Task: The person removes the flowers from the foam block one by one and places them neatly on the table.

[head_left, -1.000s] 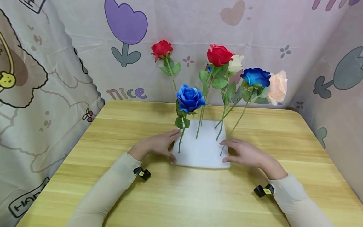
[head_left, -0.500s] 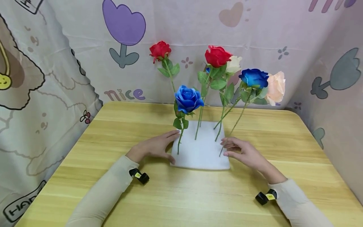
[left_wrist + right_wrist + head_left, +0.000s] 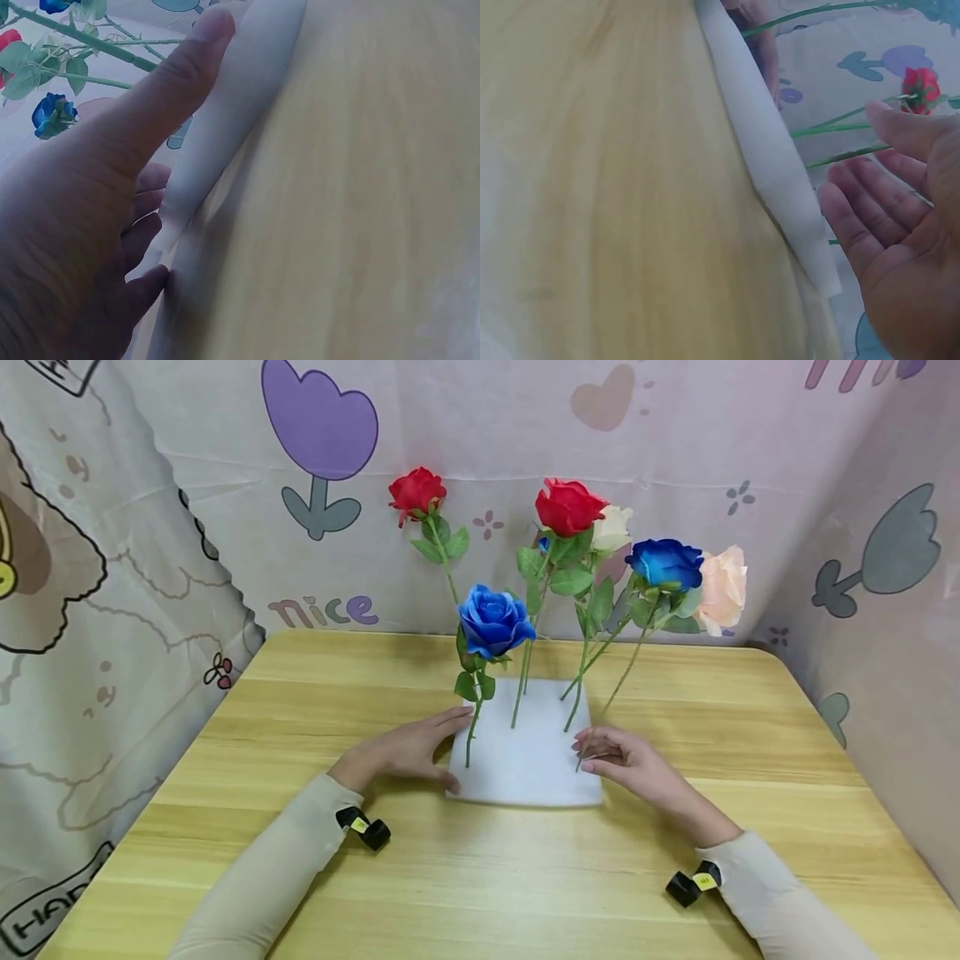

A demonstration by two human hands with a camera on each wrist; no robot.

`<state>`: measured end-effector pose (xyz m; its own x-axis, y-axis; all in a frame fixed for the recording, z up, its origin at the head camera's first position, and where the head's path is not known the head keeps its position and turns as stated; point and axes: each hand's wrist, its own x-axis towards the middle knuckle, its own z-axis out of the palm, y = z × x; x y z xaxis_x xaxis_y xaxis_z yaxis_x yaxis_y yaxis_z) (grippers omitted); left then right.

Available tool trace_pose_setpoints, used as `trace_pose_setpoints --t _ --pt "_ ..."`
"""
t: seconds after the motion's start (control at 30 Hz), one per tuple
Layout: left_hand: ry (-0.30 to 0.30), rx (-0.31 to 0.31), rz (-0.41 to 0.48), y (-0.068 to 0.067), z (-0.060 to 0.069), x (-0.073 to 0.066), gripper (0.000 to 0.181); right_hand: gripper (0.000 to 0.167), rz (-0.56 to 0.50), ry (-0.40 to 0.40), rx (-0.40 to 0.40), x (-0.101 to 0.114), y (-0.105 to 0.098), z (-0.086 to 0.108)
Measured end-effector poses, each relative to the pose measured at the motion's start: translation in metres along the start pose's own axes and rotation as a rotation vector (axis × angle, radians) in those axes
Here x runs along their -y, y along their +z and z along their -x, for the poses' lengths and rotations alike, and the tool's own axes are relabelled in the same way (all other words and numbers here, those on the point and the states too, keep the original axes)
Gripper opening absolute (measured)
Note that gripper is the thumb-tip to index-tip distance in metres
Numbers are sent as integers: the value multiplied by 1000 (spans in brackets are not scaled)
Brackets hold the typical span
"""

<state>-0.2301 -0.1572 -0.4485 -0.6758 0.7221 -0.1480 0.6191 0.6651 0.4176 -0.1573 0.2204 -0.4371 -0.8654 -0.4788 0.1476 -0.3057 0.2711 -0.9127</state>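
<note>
Several artificial roses stand in a white foam board. The left hand rests along the board's left edge, thumb at its front corner, fingers spread; a blue rose rises close by. At the right edge, the right hand has its loosely bent fingers and thumb around the front-right stem, which bears a blue rose. The right wrist view shows a gap between thumb and fingers, with a green stem crossing it.
Further back stand two red roses, a white rose and a peach rose. The wooden table extends around the board, and a patterned cloth hangs behind it.
The right hand has come off the board's right edge, and its fingers have drawn closer together by the front-right stem. The left hand stays at the left edge; the whole view has shifted slightly.
</note>
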Motion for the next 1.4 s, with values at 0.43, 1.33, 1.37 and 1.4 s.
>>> trace_pose_setpoints --t 0.43,1.33,1.37,1.4 --pt "2 3 24 2 0 2 124 21 23 -54 -5 -7 4 -1" --pt "17 16 15 1 -1 3 122 23 -80 -77 -16 -8 8 -2" --pt "19 14 14 1 -1 3 122 24 -86 -82 -18 -8 8 -2" --pt "18 14 16 1 -1 3 122 24 -91 -86 -20 -8 8 -2"
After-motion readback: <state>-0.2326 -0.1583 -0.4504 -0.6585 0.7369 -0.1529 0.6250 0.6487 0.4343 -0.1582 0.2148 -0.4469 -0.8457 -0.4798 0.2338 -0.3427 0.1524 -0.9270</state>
